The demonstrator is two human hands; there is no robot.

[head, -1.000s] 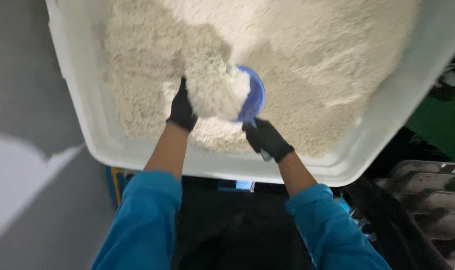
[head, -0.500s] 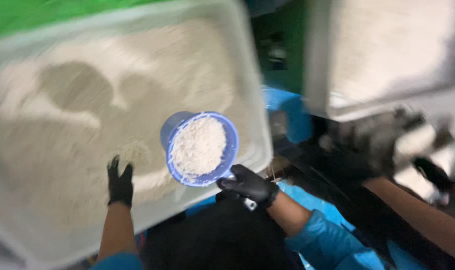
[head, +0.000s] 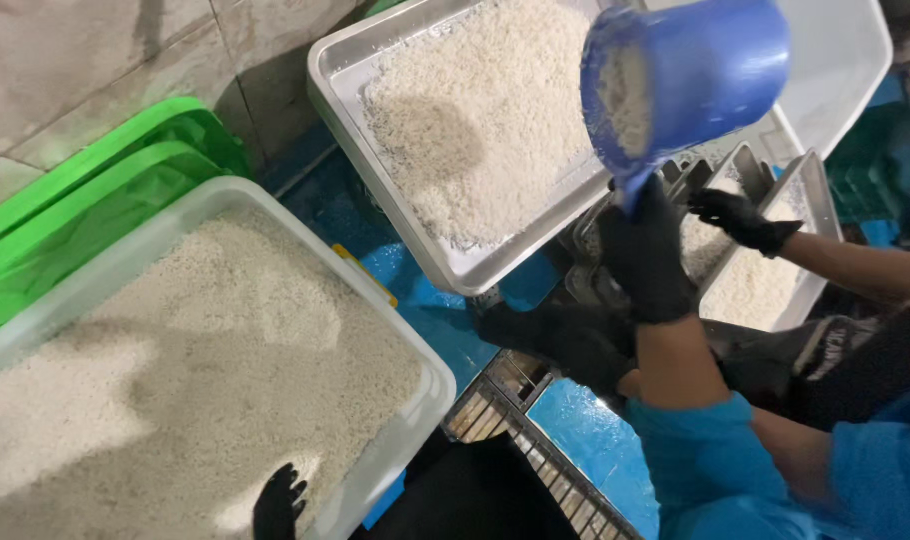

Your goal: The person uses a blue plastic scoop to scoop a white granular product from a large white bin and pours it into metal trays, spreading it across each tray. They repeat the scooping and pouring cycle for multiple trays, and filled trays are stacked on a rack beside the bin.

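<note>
My right hand (head: 647, 250), in a black glove, grips the handle of a blue scoop (head: 685, 75) holding white rice. The scoop is raised and tilted, its mouth facing left, above small metal trays (head: 810, 190) with rice in them. My left hand (head: 278, 503), also gloved, shows only at the bottom edge. Its fingers are spread on the rice near the front rim of a large white tub (head: 430, 385) full of rice.
A second white tray of rice (head: 445, 265) lies beyond the tub. Green bins (head: 105, 190) stand at the left by a tiled wall. A co-worker's gloved hand (head: 740, 217) reaches over the metal trays, and another black glove (head: 565, 340) is below my scoop.
The view has swung from the large tub toward the right. My right hand has lifted the filled scoop up and across to above the metal trays. My left hand stays at the tub.
</note>
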